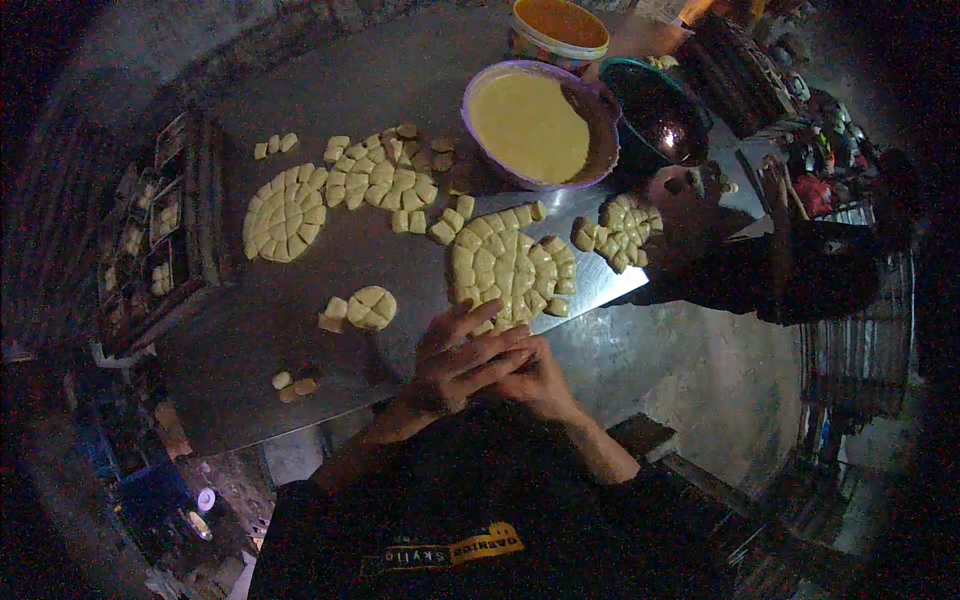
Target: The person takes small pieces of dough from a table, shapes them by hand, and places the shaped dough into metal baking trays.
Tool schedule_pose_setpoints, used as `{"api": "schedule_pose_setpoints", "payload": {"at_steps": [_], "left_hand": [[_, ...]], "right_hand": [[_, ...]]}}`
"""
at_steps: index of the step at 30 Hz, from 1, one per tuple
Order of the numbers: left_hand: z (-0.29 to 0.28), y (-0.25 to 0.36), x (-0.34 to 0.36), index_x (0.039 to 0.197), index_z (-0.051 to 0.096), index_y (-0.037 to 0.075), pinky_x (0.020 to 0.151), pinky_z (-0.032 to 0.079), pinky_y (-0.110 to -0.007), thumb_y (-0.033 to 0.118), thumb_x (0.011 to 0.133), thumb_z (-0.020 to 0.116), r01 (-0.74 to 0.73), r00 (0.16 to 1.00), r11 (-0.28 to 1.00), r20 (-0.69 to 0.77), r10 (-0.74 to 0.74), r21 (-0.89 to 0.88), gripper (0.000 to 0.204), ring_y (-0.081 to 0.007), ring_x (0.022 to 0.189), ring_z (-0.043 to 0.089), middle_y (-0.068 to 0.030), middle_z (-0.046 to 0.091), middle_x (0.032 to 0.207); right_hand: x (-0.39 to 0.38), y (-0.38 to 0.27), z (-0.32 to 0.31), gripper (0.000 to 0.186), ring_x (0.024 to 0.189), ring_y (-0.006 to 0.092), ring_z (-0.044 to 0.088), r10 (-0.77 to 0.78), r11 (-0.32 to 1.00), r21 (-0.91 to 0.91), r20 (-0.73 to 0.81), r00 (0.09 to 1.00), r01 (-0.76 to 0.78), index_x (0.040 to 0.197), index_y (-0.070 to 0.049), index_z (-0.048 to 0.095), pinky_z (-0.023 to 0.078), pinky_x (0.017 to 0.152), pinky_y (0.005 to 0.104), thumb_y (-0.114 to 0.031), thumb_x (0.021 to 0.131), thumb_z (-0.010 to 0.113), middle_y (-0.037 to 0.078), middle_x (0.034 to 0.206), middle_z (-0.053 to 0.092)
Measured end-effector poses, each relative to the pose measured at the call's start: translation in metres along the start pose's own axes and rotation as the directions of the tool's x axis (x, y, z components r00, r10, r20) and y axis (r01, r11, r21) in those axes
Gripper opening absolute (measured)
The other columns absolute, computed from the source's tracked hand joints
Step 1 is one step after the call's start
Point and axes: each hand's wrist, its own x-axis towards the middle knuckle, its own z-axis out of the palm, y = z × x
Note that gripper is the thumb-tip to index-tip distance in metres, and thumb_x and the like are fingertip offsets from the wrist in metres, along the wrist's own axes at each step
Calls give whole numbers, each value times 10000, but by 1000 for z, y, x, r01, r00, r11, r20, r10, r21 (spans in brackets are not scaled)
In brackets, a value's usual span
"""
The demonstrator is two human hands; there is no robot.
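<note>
A large cluster of pale cut dough pieces (505, 260) sits near the steel table's (250, 370) front edge. My left hand (460, 355) is at its near side, fingers curled across my right hand (530, 370), the forefinger a little raised. The right hand's fingers are closed and partly covered; whatever lies between the hands is hidden. More scored dough stands in a round group (285, 215), a looser group (380, 175), a small four-part round (372, 308) and a cluster (620, 230) at the right.
At the back stand a purple-rimmed tub of pale yellow liquid (525, 125), a dark teal-rimmed basin (655, 110) and an orange-topped bucket (560, 28). A wooden tray rack (200, 250) borders the left. A person in dark clothing (770, 270) is at the table's right end.
</note>
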Motion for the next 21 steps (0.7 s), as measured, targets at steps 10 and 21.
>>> {"api": "schedule_pose_setpoints", "payload": {"at_steps": [10, 21], "left_hand": [[27, 35, 30, 1426, 349, 94, 1081, 380, -475, 318, 915, 669, 301, 836, 562, -70, -544, -771, 643, -324, 1344, 445, -141, 337, 1494], [24, 1, -54, 1371, 466, 22, 1050, 433, -414, 133, 1002, 545, 615, 431, -4, 340, -836, -788, 393, -279, 1282, 519, -155, 491, 1423]], "right_hand": [[9, -33, -16, 208, 805, 154, 652, 186, 957, 112, 470, 863, -268, 1088, 0, 682, 518, 740, 321, -136, 930, 681, 83, 905, 704], [220, -105, -340, 375, 882, 254, 615, -264, 96, -899, -437, 860, -427, 1196, 4, 616, 486, 808, 389, -308, 1024, 501, 114, 999, 677]]}}
